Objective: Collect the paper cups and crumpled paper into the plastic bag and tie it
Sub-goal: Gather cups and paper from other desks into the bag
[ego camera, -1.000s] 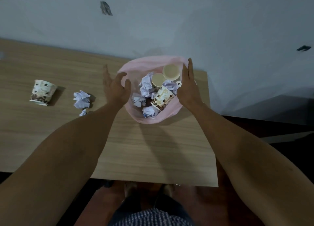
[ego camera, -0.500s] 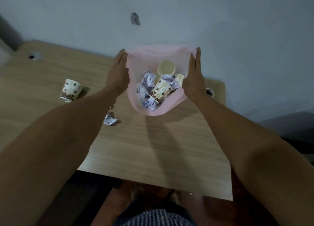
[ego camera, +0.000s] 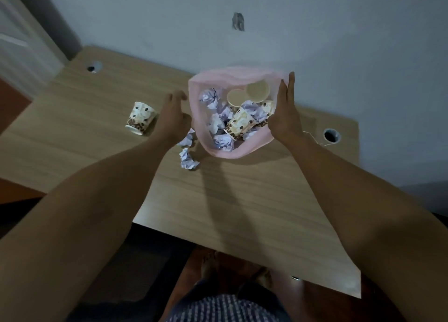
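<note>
Several paper cups (ego camera: 240, 125) and crumpled paper (ego camera: 213, 98) inside pink plastic bag (ego camera: 232, 75) on desk (ego camera: 242, 200), right hand (ego camera: 284, 118) flat against bag's side, left hand (ego camera: 173, 118) relaxed beside it, gripping nothing.

wooden table (ego camera: 237, 200), grey wall (ego camera: 339, 43), cable grommet (ego camera: 331, 135)

My wooden table (ego camera: 242, 200) stands against a pale wall (ego camera: 339, 43) bearing one scuffed mark (ego camera: 238, 22). Two cable holes (ego camera: 331, 135) pierce the tabletop. Reddish-brown floor (ego camera: 14, 98); dim light.
</note>
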